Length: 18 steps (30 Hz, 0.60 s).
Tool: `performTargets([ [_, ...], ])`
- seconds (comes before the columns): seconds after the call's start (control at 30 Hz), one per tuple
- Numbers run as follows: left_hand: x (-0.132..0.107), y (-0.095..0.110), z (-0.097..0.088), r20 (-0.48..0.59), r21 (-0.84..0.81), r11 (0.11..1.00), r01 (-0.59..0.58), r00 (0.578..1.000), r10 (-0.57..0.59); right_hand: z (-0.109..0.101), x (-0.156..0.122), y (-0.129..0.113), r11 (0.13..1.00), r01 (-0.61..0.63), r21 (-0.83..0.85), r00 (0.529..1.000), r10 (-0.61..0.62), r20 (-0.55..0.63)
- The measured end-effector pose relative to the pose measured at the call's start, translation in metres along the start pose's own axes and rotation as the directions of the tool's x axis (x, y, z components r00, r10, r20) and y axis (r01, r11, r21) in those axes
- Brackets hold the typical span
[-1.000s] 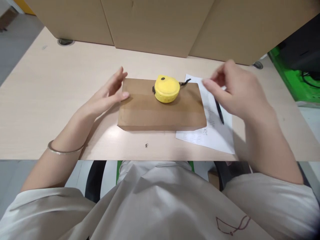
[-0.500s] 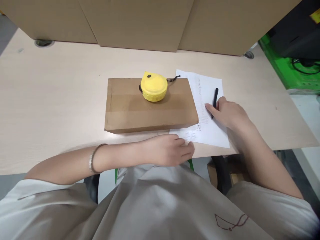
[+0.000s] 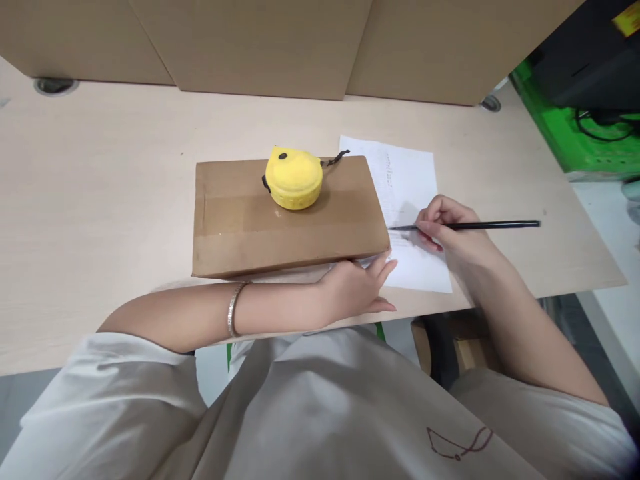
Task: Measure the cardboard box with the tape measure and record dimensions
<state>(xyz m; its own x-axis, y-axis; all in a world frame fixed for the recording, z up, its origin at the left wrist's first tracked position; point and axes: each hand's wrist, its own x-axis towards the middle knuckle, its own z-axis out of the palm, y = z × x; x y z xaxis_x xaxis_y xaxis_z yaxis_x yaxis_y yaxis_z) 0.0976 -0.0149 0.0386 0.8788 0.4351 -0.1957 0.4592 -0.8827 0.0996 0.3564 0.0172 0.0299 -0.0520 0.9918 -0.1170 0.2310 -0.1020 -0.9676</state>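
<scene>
My right hand (image 3: pixel 445 223) pinches a long black pen (image 3: pixel 500 225), held level over a sheet of paper (image 3: pixel 420 260) that bears lines of writing. The pen's tip points left, close to the right end of a brown cardboard box (image 3: pixel 240 233). At the box's near right corner is my left hand (image 3: pixel 357 288), fingers spread and lying partly over the paper's edge. On top of the box sits a yellow tape measure (image 3: pixel 295 177) with a black wrist strap (image 3: pixel 339 159). Part of the paper lies hidden behind the box.
Tall cardboard panels (image 3: pixel 260 47) stand along the back of the pale wooden table (image 3: pixel 110 147). To the right are a green crate (image 3: pixel 555 127) with black items and a cable. Round cable holes (image 3: pixel 56 87) sit near the panels.
My right hand has picked up the pen from the paper and turned it level. My left hand has moved up to the box's corner, its fingers opening. The view has shifted slightly.
</scene>
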Motion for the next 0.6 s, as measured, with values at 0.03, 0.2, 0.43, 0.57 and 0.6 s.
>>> performTargets([
  [0.03, 0.001, -0.001, -0.001, 0.021, -0.010, 1.000, 0.013, 1.000, -0.013, 0.003, -0.001, 0.002, 0.999, -0.006, 0.035, 1.000, 0.005, 0.011],
  [0.2, 0.006, 0.000, -0.005, 0.060, -0.001, 0.999, 0.051, 0.997, -0.051, 0.014, -0.002, 0.004, 1.000, -0.002, -0.030, 0.999, 0.003, 0.034],
  [0.43, 0.008, -0.008, 0.002, 0.017, -0.019, 1.000, -0.022, 1.000, 0.022, 0.020, 0.001, 0.006, 0.989, -0.067, -0.132, 0.997, 0.072, 0.038],
  [0.57, 0.008, -0.014, 0.004, 0.021, 0.014, 0.998, -0.062, 0.998, 0.062, 0.016, 0.001, 0.009, 0.984, -0.051, -0.168, 0.996, 0.062, 0.062],
  [0.6, 0.008, -0.014, 0.004, 0.025, 0.026, 0.997, -0.067, 0.997, 0.067, 0.016, 0.002, 0.010, 0.983, -0.049, -0.175, 0.996, 0.062, 0.070],
])
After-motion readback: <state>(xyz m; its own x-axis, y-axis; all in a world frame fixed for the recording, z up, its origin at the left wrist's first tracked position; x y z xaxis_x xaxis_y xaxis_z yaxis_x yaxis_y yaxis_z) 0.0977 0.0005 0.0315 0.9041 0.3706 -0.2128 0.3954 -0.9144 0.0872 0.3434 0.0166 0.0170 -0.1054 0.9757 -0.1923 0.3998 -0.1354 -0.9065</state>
